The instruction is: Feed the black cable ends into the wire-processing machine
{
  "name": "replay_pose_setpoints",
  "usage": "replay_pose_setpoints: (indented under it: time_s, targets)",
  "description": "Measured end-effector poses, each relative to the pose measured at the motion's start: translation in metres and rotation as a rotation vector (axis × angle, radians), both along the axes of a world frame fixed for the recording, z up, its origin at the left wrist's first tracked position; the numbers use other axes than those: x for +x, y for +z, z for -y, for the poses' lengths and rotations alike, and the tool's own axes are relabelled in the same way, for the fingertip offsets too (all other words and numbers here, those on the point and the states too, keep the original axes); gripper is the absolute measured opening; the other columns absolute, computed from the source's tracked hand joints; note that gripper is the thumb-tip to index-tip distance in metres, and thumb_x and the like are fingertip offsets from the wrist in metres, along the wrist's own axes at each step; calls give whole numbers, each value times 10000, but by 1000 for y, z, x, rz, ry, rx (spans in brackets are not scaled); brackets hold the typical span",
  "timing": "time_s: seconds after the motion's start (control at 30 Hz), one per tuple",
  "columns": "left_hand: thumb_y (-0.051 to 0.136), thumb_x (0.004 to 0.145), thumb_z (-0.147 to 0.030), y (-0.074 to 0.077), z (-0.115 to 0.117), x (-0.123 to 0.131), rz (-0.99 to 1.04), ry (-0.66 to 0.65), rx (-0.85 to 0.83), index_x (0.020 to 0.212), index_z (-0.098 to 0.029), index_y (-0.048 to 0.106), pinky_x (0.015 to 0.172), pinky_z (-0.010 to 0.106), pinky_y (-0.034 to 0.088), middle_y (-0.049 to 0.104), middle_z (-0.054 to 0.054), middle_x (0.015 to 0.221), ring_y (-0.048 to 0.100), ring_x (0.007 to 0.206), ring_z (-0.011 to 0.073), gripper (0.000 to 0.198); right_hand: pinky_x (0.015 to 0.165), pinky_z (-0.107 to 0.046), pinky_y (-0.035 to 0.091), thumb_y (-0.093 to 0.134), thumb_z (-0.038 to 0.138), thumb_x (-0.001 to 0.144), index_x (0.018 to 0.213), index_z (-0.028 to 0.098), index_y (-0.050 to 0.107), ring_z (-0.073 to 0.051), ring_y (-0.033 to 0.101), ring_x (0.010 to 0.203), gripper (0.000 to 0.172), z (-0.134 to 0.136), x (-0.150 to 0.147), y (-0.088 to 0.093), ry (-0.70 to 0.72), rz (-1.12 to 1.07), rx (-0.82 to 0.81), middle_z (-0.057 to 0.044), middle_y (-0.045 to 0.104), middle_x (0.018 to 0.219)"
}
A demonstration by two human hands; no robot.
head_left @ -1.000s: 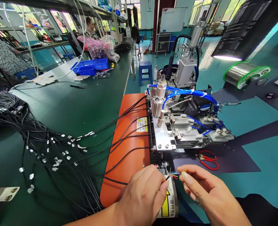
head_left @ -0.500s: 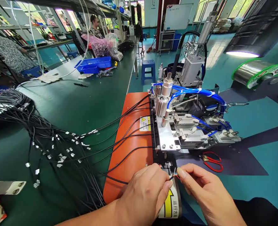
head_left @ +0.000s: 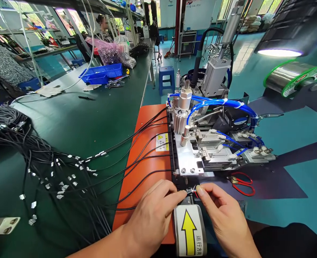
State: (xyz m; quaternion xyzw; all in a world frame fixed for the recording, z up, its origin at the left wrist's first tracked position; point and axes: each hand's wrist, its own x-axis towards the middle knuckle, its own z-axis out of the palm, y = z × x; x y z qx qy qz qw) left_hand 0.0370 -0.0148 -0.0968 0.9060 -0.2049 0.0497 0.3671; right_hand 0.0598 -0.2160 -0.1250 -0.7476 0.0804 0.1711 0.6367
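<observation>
My left hand [head_left: 158, 208] pinches the end of a black cable [head_left: 126, 208] at the front of the machine [head_left: 206, 143]. From that end thin stripped wires [head_left: 193, 190] fan out, some pale and one red. The thumb and forefinger of my right hand [head_left: 222, 211] close on the tips of these wires. Both hands are just above the plate with a yellow arrow [head_left: 189, 231]. Several more black cables run over the orange cover [head_left: 144, 143] into the machine's edge.
A tangle of black cables [head_left: 53, 161] with white tags lies on the green table [head_left: 94, 118] at left. Red-handled scissors [head_left: 241, 183] rest right of the machine. A solder spool [head_left: 295, 79] and a lamp [head_left: 284, 32] are at upper right. Blue trays [head_left: 101, 73] stand farther back.
Both hands have moved slightly left and forward with the cable end, uncovering more of the arrow plate. The view has shifted a little to the right.
</observation>
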Motion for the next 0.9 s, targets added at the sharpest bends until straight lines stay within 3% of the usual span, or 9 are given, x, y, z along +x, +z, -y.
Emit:
replay_pose_setpoints:
  time_s: [0.9]
  targets:
    - [440, 927, -6, -8, -2, 1, 50, 17, 67, 1175, -180, 670, 718, 312, 547, 583, 83, 939, 566, 850, 206, 380, 610, -195, 489, 625, 635, 883, 971, 240, 686, -147, 598, 680, 409, 1, 1, -14, 16, 10, -59, 11, 689, 794]
